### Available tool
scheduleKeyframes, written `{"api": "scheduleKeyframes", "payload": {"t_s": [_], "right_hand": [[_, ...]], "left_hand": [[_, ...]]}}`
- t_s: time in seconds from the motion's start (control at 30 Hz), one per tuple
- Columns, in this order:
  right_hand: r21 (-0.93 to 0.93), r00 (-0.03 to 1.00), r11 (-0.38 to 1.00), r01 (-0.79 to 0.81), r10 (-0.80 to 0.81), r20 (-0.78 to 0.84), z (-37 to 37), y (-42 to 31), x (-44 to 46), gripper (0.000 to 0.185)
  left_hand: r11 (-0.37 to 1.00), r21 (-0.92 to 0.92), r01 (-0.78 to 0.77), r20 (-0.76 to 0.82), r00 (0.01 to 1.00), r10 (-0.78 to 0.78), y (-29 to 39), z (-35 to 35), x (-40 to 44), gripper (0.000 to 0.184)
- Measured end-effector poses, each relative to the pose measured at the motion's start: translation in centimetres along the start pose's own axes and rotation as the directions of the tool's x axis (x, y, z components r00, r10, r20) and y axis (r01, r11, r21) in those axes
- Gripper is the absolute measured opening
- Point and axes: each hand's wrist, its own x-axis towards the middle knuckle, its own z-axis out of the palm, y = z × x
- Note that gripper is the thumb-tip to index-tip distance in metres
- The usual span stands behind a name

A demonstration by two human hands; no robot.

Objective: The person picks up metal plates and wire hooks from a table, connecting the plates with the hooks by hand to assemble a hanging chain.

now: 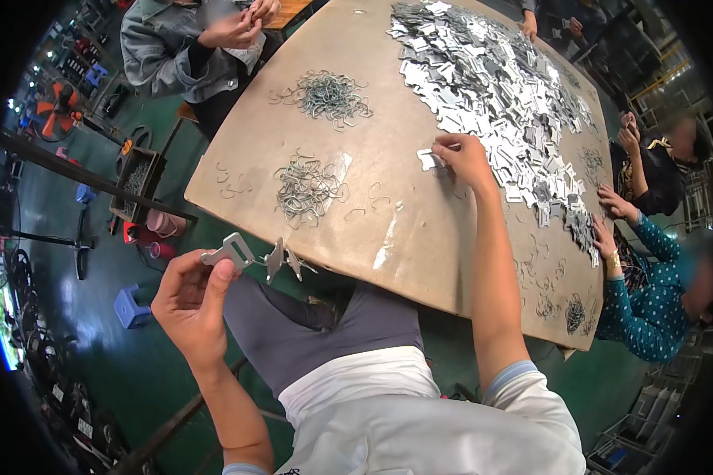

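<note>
My left hand (194,305) is closed in front of the table edge, thumb and fingers pinching a flat metal plate (231,252) with a slot in it. More plates (277,260) of the same kind dangle beside it, seemingly joined by wire. Over the table, my right hand (463,161) pinches a single slotted metal plate (429,160) near the large heap of metal plates (483,87). Nearest to my left hand on the tabletop is a loose pile of bent wire hooks (307,188).
On the tan table (420,237), another pile of wire hooks (329,99) lies further back. Co-workers sit around it: one in a denim jacket (162,55), one in a dotted teal sleeve (650,261). A blue stool (131,307) and an orange fan (58,109) stand left.
</note>
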Motion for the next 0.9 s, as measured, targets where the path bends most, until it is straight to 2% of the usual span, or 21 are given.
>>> {"api": "scheduleKeyframes", "payload": {"t_s": [0.1, 0.23, 0.27, 0.3, 0.37, 0.47, 0.57, 0.67, 0.77, 0.87, 0.9], "right_hand": [[-0.058, 0.984, 0.989, 0.133, -0.139, -0.115, 0.9, 0.6, -0.5, 0.030], [-0.142, 0.994, 0.984, 0.105, -0.100, 0.045, 2.4, -2.2, -3.6, 0.028], [-0.185, 0.980, 0.962, 0.199, -0.192, 0.056, 3.4, -3.0, -4.4, 0.027], [-0.167, 0.968, 0.958, 0.234, -0.214, 0.132, 4.2, -4.0, -5.1, 0.025], [-0.041, 0.922, 0.953, 0.302, -0.281, 0.267, 5.9, -5.5, -5.9, 0.022], [-0.166, 0.807, 0.815, 0.554, -0.478, 0.349, 7.3, -6.3, -5.8, 0.019], [-0.245, 0.772, 0.763, 0.599, -0.469, 0.429, 7.7, -6.2, -4.6, 0.017], [-0.436, 0.773, 0.666, 0.605, -0.359, 0.523, 8.2, -7.5, -4.4, 0.015], [-0.487, 0.756, 0.616, 0.618, -0.298, 0.583, 8.3, -9.0, -4.2, 0.015], [-0.342, 0.808, 0.798, 0.496, -0.280, 0.518, 8.1, -10.2, -5.3, 0.015], [-0.136, 0.824, 0.905, 0.403, -0.294, 0.483, 8.2, -10.4, -6.0, 0.016]], "left_hand": [[1.000, -0.018, 0.015, -0.011, 1.000, -0.015, -0.1, -0.2, -0.1, 0.019], [0.998, -0.048, 0.037, -0.028, 0.999, -0.039, -0.2, -0.4, -0.1, 0.021], [0.998, -0.050, 0.037, -0.027, 0.999, -0.038, -0.3, -0.5, -0.1, 0.021], [0.999, -0.037, 0.034, -0.020, 0.999, -0.034, -0.4, -0.6, 0.0, 0.020], [0.999, -0.012, 0.031, -0.009, 0.999, -0.031, -0.5, -0.9, -0.1, 0.019], [0.999, -0.029, 0.035, -0.021, 0.999, -0.036, -0.4, -1.0, -0.2, 0.020], [0.998, -0.039, 0.043, -0.013, 0.999, -0.043, -0.6, -1.3, -0.2, 0.020], [0.996, -0.052, 0.070, 0.009, 0.998, -0.070, -0.7, -1.1, -0.5, 0.021], [0.995, -0.068, 0.072, 0.044, 0.997, -0.069, -0.9, -0.7, -1.1, 0.021], [0.990, -0.104, 0.095, 0.073, 0.993, -0.088, -0.7, -0.1, -1.5, 0.018], [0.991, -0.100, 0.092, 0.098, 0.992, -0.082, -0.8, -0.2, -1.7, 0.020]]}}
